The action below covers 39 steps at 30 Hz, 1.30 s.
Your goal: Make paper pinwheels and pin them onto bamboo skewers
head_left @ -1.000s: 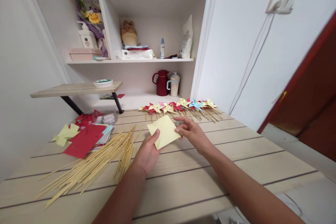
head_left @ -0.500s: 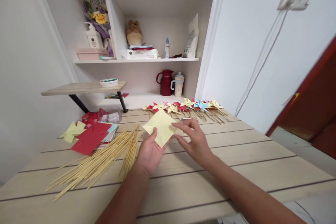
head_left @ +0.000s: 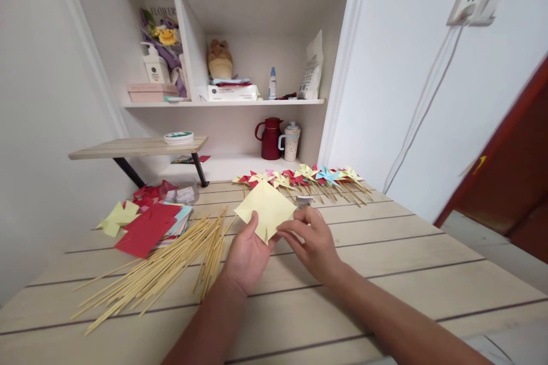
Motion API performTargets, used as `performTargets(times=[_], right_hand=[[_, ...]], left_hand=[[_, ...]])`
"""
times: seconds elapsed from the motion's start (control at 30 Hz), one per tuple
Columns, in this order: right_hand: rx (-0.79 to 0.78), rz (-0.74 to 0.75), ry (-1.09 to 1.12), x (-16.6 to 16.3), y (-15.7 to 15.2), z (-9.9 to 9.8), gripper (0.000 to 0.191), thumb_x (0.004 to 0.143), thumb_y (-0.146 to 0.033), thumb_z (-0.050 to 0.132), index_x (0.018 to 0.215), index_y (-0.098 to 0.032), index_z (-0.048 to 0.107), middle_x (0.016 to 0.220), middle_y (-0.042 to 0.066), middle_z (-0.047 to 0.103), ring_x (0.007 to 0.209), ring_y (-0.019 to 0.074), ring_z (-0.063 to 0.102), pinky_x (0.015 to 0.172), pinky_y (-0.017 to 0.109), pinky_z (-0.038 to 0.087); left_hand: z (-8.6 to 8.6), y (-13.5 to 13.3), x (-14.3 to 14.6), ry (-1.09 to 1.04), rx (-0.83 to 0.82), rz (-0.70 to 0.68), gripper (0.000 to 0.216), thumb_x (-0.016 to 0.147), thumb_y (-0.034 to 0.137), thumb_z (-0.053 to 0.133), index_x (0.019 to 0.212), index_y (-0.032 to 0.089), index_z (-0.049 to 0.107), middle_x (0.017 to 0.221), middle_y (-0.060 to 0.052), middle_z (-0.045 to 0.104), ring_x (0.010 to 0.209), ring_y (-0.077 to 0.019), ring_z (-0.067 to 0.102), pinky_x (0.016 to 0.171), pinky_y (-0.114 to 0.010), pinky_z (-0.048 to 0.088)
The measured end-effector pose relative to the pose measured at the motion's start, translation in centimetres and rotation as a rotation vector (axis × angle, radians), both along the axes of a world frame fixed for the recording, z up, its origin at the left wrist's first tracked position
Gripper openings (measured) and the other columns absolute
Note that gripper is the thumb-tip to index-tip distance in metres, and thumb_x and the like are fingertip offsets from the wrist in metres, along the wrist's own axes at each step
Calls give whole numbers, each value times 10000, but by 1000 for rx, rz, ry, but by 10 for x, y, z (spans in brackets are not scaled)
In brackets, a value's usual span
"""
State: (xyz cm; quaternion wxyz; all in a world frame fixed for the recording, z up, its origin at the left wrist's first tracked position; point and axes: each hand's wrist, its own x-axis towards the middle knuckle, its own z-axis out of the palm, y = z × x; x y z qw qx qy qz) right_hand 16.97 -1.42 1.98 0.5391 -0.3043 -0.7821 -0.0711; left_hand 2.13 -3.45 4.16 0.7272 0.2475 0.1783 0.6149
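Note:
My left hand (head_left: 247, 254) holds a pale yellow paper square (head_left: 265, 209) from below, thumb on its face, above the wooden table (head_left: 385, 256). My right hand (head_left: 311, 244) pinches the square's lower right edge with thumb and fingers closed on it. The sheet is tilted like a diamond and has cuts at its edge. A loose pile of bamboo sticks (head_left: 166, 265) lies just left of my left hand. A row of finished paper pinwheels (head_left: 303, 175) on sticks lies behind the hands.
A stack of red, blue and yellow paper sheets (head_left: 148, 225) lies at the left. A small clear item (head_left: 303, 201) sits by my right hand. Behind stand a shelf unit with a red jug (head_left: 269, 138) and a low wooden riser (head_left: 137, 147).
My right hand has drawn in from the sheet's far right corner to its lower right edge and closed on it. The sheet has tilted slightly; my left hand keeps its hold.

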Motion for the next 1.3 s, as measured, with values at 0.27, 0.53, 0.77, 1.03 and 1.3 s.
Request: performTargets(times=[0.27, 0.53, 0.77, 1.03, 1.3], right_hand=[[-260, 51, 174, 2, 5, 5, 45, 859, -214, 689, 836, -214, 727, 771, 17, 524, 733, 166, 533, 637, 296, 439], [-362, 29, 234, 2, 5, 9, 66, 831, -224, 710, 775, -223, 743, 728, 10, 540, 672, 154, 523, 593, 278, 446], [-393, 43, 241, 3, 5, 12, 98, 825, -227, 709, 738, -222, 753, 694, 11, 547, 640, 149, 499, 564, 267, 420], [-421, 57, 247, 4, 5, 11, 94, 807, -227, 726, 717, -202, 738, 682, 3, 550, 619, 138, 494, 549, 260, 403], [-437, 58, 222, 4, 3, 13, 122, 809, -233, 726, 690, -205, 734, 663, 4, 569, 617, 140, 509, 558, 263, 411]], left_hand=[[-5, 2, 1, 138, 7, 17, 403, 913, 333, 591, 1289, 188, 589, 1334, -117, 621, 1211, -264, 573, 999, -418, 477], [-7, 0, 4, 197, 39, 30, 405, 890, 344, 630, 1266, 193, 604, 1308, -121, 638, 1188, -261, 594, 1022, -437, 466], [-12, 0, 2, 272, 115, 28, 463, 871, 311, 665, 1320, 261, 565, 1348, -95, 616, 1254, -263, 550, 1053, -460, 441], [-10, -1, 3, 347, 116, 77, 573, 786, 250, 755, 1329, 262, 573, 1326, -108, 635, 1234, -288, 573, 1041, -445, 449], [-13, -1, 1, 420, 104, 101, 529, 782, 243, 756, 1291, 225, 616, 1287, -120, 660, 1184, -285, 611, 1021, -426, 463]])
